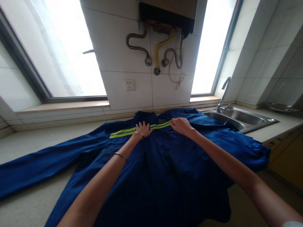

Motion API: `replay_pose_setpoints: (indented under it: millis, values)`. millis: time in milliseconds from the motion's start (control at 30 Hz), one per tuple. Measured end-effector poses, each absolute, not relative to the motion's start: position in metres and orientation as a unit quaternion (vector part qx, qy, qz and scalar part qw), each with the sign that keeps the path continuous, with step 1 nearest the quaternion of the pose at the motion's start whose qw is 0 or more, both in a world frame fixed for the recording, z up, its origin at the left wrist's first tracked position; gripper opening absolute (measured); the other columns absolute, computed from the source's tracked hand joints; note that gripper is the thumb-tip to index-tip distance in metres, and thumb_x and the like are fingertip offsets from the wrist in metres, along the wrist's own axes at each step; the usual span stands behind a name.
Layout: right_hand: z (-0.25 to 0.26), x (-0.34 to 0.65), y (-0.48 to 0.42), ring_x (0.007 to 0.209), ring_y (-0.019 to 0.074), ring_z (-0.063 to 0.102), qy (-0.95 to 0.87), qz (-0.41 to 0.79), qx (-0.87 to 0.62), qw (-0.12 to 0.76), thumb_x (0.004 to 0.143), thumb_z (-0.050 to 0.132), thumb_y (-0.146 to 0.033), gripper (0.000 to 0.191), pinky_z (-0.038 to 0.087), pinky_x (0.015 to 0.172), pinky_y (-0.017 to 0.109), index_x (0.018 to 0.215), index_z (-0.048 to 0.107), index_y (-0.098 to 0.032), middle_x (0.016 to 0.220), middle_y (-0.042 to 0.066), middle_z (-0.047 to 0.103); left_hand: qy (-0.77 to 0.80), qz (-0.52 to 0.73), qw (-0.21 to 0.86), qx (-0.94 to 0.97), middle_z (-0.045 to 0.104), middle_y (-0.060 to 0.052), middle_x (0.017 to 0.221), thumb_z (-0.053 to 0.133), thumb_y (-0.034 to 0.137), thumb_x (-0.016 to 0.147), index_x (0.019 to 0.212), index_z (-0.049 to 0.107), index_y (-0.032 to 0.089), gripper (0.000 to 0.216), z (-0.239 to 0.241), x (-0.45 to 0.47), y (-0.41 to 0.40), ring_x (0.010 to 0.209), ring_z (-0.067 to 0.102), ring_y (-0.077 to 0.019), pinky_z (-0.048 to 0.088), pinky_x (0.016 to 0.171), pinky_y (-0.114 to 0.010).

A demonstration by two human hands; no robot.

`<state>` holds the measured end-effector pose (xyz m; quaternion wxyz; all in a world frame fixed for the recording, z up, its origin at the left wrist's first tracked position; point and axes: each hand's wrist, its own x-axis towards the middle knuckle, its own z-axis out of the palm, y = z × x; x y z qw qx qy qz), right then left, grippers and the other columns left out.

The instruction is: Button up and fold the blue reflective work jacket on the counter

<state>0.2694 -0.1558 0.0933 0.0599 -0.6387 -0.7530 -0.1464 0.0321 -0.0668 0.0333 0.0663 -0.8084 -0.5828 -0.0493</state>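
Free room above jacket [153, 170], faucet [223, 95] rightward

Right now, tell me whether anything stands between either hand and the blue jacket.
Nothing visible does: the left hand lies spread on the blue jacket, over its reflective stripe, and the curled right hand is at that stripe too.

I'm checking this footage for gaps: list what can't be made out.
All in the head view:
End of the left-hand sleeve: cut off by the left edge.
Lettering: too small and blurred.
Part of the stripe: covered by the left hand.
Whether the right hand pinches the jacket: hidden by that hand itself.
Top of the heater: cut off above.
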Motion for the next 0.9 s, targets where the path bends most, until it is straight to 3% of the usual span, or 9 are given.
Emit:
replay_pose_setpoints:
  millis: [133,233,333,433,600,700,800,900]
  values:
    - [0.072,0.214,-0.096,0.11,0.0259,0.056,-0.814,-0.071,-0.574,0.059,0.099,0.022,-0.039,0.049,0.04,0.094,0.037,0.122,0.054,-0.011,0.117,0.017,0.06,-0.596,-0.034,0.013,-0.802,0.021,-0.014,0.153,0.021,0.055,0.092,0.146,0.028,0.024,0.064,-0.01,0.021,-0.06,0.137,0.02,-0.0404,0.02,0.103,-0.063]
    - [0.052,0.194,-0.059,0.13,0.0258,0.038,-0.836,-0.058,-0.54,0.071,0.098,0.028,-0.042,0.052,0.031,0.105,0.036,0.137,0.043,-0.012,0.143,0.015,0.039,-0.595,-0.041,0.011,-0.802,0.019,-0.012,0.154,0.02,0.057,0.091,0.147,0.027,0.028,0.063,-0.019,0.021,-0.069,0.138,0.019,-0.0392,0.018,0.104,-0.062]
    - [0.028,0.194,-0.038,0.139,0.0267,0.022,-0.836,-0.032,-0.543,0.072,0.096,0.027,-0.048,0.059,0.021,0.111,0.044,0.146,0.03,-0.016,0.153,0.011,0.021,-0.592,-0.04,0.008,-0.805,0.019,-0.012,0.154,0.019,0.058,0.09,0.147,0.027,0.028,0.064,-0.015,0.021,-0.081,0.138,0.019,-0.0391,0.018,0.104,-0.063]
    - [0.004,0.204,-0.029,0.14,0.0274,0.019,-0.822,0.021,-0.568,0.039,0.096,0.019,-0.052,0.061,0.017,0.11,0.051,0.148,0.023,-0.022,0.153,0.01,0.019,-0.59,-0.036,0.001,-0.807,0.018,-0.013,0.154,0.018,0.057,0.09,0.147,0.026,0.027,0.065,-0.011,0.022,-0.092,0.138,0.018,-0.0401,0.019,0.102,-0.065]
    - [-0.015,0.22,-0.033,0.141,0.0275,0.015,-0.816,0.032,-0.578,0.016,0.095,0.015,-0.054,0.06,0.014,0.109,0.053,0.149,0.019,-0.027,0.155,0.007,0.015,-0.597,-0.04,-0.022,-0.801,0.015,-0.011,0.155,0.017,0.058,0.09,0.147,0.026,0.028,0.065,-0.011,0.034,-0.112,0.139,0.013,-0.0398,0.017,0.099,-0.07]
    - [-0.015,0.226,-0.042,0.141,0.0281,0.015,-0.813,0.026,-0.581,0.014,0.095,0.015,-0.055,0.06,0.014,0.109,0.053,0.149,0.019,-0.029,0.155,0.006,0.014,-0.608,-0.086,-0.028,-0.789,0.016,-0.012,0.155,0.018,0.054,0.091,0.145,0.028,0.024,0.063,-0.005,0.029,-0.118,0.138,0.019,-0.0379,0.024,0.101,-0.064]
    - [-0.014,0.23,-0.048,0.14,0.028,0.017,-0.81,0.028,-0.586,0.024,0.095,0.013,-0.055,0.06,0.014,0.109,0.053,0.149,0.019,-0.029,0.155,0.006,0.015,-0.641,-0.115,0.011,-0.759,0.018,-0.014,0.154,0.02,0.049,0.092,0.144,0.031,0.019,0.061,0.01,-0.006,-0.107,0.139,0.018,-0.036,0.026,0.104,-0.056]
    - [-0.013,0.23,-0.049,0.14,0.0291,0.017,-0.805,0.032,-0.591,0.038,0.094,0.014,-0.057,0.062,0.015,0.109,0.053,0.149,0.021,-0.028,0.155,0.005,0.017,-0.683,-0.089,0.085,-0.72,0.018,-0.014,0.154,0.023,0.05,0.092,0.144,0.033,0.017,0.062,0.027,-0.076,-0.087,0.14,0.01,-0.0376,0.016,0.107,-0.059]
